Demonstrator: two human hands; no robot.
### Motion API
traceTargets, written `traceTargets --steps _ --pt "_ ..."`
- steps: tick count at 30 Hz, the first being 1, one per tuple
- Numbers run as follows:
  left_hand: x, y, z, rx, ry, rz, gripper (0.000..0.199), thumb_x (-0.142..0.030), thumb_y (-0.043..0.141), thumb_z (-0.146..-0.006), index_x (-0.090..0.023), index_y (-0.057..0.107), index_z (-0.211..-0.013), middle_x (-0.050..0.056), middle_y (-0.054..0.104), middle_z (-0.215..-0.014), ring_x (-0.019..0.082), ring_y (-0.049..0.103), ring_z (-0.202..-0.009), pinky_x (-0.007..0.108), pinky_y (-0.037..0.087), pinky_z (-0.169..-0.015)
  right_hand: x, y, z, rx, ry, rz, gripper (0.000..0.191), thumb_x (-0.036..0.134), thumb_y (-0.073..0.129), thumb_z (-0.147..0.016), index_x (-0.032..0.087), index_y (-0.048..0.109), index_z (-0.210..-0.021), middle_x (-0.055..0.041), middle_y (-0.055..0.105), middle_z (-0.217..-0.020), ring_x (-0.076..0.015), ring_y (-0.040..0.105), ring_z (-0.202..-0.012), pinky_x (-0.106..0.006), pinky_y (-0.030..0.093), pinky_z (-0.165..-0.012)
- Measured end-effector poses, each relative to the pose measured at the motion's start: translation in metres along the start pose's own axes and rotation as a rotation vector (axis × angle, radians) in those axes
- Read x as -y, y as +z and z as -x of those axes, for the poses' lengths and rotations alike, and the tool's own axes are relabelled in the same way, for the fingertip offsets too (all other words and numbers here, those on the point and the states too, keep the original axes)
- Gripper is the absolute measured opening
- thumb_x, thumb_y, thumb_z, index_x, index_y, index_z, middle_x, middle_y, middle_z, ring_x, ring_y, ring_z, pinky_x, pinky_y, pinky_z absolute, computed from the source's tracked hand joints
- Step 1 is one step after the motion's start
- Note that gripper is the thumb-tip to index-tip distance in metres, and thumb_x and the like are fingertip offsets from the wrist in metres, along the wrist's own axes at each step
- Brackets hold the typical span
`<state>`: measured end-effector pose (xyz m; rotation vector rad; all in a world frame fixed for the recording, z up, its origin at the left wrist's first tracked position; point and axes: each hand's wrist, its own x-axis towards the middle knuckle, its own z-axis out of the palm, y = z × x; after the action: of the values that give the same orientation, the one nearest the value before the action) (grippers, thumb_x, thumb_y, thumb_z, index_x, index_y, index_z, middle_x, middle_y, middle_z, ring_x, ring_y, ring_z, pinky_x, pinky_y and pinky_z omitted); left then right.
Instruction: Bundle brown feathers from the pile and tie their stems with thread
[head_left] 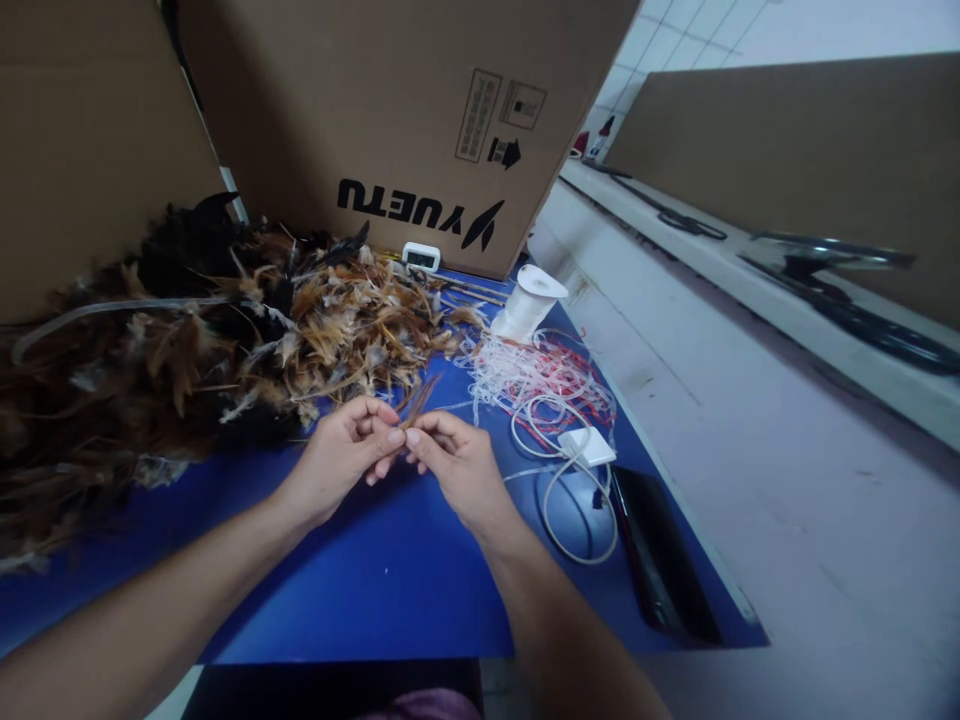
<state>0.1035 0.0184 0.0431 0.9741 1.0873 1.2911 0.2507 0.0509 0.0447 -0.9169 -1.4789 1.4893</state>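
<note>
A small brown feather (420,400) stands up between my two hands, above the blue tabletop (390,580). My left hand (349,445) pinches it low down between thumb and fingers. From the other side, my right hand (450,455) closes thumb and fingers at the same spot, with the fingertips of both hands touching. The feather's lower end is hidden by the fingers. Just beyond and to the left spreads a large heap of brown and black feathers (360,330).
Right of my hands lie tangled white and red strings (525,375), a white spool (529,305), a white charger (589,446) with a looped cable and a black phone-like slab (664,555). Behind the heap stand a cardboard box (390,110) and a small white digital display (421,257).
</note>
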Motion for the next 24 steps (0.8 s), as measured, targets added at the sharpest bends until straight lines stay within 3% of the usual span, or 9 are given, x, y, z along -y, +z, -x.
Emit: traceTargets --steps 8,16,24 --pt "-0.0019 0.0015 0.0001 0.069 -0.063 0.053 0.024 -0.031 0.07 -0.077 -0.018 0.052 -0.083 -0.007 0.052 -0.051 0.005 0.047 -0.043 0.013 0.036 -0.038 0.003 0.0023 0.0021 -0.015 -0.033 0.062 0.015 0.029 0.058 -0.08 0.018 0.056 -0.07 0.004 0.053 -0.06 -0.0089 0.048 -0.054 -0.023 0.04 -0.054" --pt "-0.0038 0.0016 0.0035 0.127 -0.233 0.062 0.03 -0.042 0.059 -0.083 -0.014 0.061 -0.074 0.002 0.064 -0.063 0.006 0.052 -0.043 0.015 0.036 -0.037 0.0013 -0.0026 -0.0006 -0.157 -0.032 0.016 0.018 0.034 0.06 -0.08 0.019 0.055 -0.071 0.0042 0.053 -0.059 -0.0094 0.049 -0.054 -0.022 0.042 -0.054" --pt "-0.0035 0.0038 0.0043 0.14 -0.197 0.007 0.022 -0.034 0.069 -0.077 -0.014 0.064 -0.069 0.001 0.062 -0.06 0.006 0.049 -0.044 0.015 0.034 -0.037 0.0005 0.0004 0.0008 -0.122 -0.048 0.011 0.017 0.033 0.06 -0.08 0.019 0.056 -0.072 0.0039 0.054 -0.06 -0.0092 0.05 -0.054 -0.022 0.042 -0.055"
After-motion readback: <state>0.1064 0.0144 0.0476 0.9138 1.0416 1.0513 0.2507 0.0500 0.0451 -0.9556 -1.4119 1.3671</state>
